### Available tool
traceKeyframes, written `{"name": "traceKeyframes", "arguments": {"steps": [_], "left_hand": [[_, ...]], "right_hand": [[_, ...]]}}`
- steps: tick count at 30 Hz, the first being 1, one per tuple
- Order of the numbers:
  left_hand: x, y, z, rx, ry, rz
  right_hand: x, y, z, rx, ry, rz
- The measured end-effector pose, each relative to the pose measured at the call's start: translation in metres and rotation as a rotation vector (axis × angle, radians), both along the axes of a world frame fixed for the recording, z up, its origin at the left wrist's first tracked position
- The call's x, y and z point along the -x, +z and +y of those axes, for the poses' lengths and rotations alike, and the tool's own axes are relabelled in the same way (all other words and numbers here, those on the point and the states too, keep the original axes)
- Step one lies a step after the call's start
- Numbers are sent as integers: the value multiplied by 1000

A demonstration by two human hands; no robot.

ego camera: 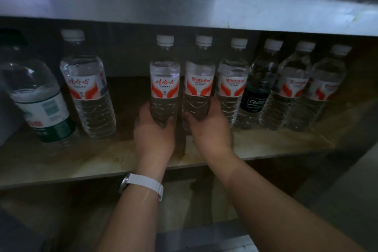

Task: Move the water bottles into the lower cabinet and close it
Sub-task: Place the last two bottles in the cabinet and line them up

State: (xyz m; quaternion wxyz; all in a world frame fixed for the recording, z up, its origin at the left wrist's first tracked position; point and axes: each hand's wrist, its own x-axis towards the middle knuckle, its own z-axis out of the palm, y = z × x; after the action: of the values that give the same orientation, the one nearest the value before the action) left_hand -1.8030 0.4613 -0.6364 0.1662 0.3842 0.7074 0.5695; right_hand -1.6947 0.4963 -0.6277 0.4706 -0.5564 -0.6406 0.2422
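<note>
Scene: a dim cabinet, its wooden shelf (266, 145) crossing the middle of the frame, with a row of upright water bottles on it.
Left hand: the left hand (154, 129), a white watch strap (143, 187) on its wrist, was wrapped around the lower body of the left bottle (164, 80) at centre frame, fingers curled round its base.
Right hand: the right hand (208, 127) was closed the same way around the lower body of the right bottle (199, 82), just beside the first.
Key relation: both held bottles stood straight ahead of the hands, long axes vertical, caps up, nearly touching each other; each hand was equally near its own bottle.
Contact with shelf: whether the two bases rested on the shelf or were just lifted could not be told.
Neighbours: the row of bottles at centre right (282, 86) began directly beside the right bottle; two more bottles at the left (86, 90) stood apart across a gap.
Judgement: the pair seemed to be in the act of being set into the row, so the next move probably called for keeping them upright and releasing.
Door: no cabinet door showed.
</note>
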Motion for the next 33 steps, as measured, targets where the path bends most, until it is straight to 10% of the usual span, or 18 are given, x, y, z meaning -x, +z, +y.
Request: {"name": "traceKeyframes", "arguments": {"steps": [14, 21, 33], "left_hand": [[22, 5, -27, -5, -102, 60], [80, 4, -104, -61, 62, 448], [172, 8, -99, -9, 151, 135]], "right_hand": [[-24, -1, -20, -64, 27, -151], [8, 15, -54, -183, 270, -277], [120, 21, -43, 142, 489, -226]]}}
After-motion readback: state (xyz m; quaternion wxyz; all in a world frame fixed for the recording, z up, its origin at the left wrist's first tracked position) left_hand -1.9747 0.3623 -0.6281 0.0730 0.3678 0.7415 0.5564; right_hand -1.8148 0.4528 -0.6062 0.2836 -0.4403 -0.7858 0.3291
